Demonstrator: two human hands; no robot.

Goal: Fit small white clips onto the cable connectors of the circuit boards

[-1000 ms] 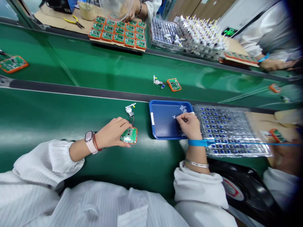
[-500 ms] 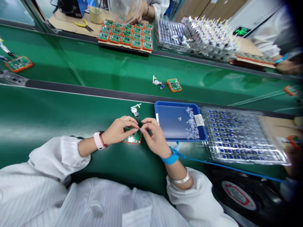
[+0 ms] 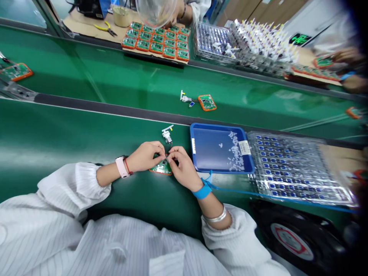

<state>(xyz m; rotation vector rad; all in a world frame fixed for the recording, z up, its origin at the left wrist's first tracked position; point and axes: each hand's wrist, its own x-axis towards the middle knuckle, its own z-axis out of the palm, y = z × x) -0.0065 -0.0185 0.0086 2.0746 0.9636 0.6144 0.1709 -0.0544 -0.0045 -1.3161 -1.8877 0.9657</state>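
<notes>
A green circuit board (image 3: 162, 168) in an orange frame lies flat on the green table, partly covered by my fingers. My left hand (image 3: 146, 156) reaches over its upper left part, thumb and fingertips pinched together. From the other side my right hand (image 3: 184, 167) meets it, also pinching, at the board's upper edge. Whatever sits between the fingertips is too small and hidden to make out. Just beyond the hands rests a small white part with a motor-like body (image 3: 167, 135), its thin dark wires running down toward the board.
To the right stands a blue tray (image 3: 212, 153) with small whitish pieces, then clear plastic trays (image 3: 290, 165) of blue parts. A framed board (image 3: 207, 102) lies on the green strip beyond. Across it, a co-worker's hand (image 3: 179, 11) is near rows of boards (image 3: 156, 40).
Both hands have come down slightly closer over the board's upper edge. On the strip beyond, the framed boards have shifted left. A co-worker at the far right now holds a board.
</notes>
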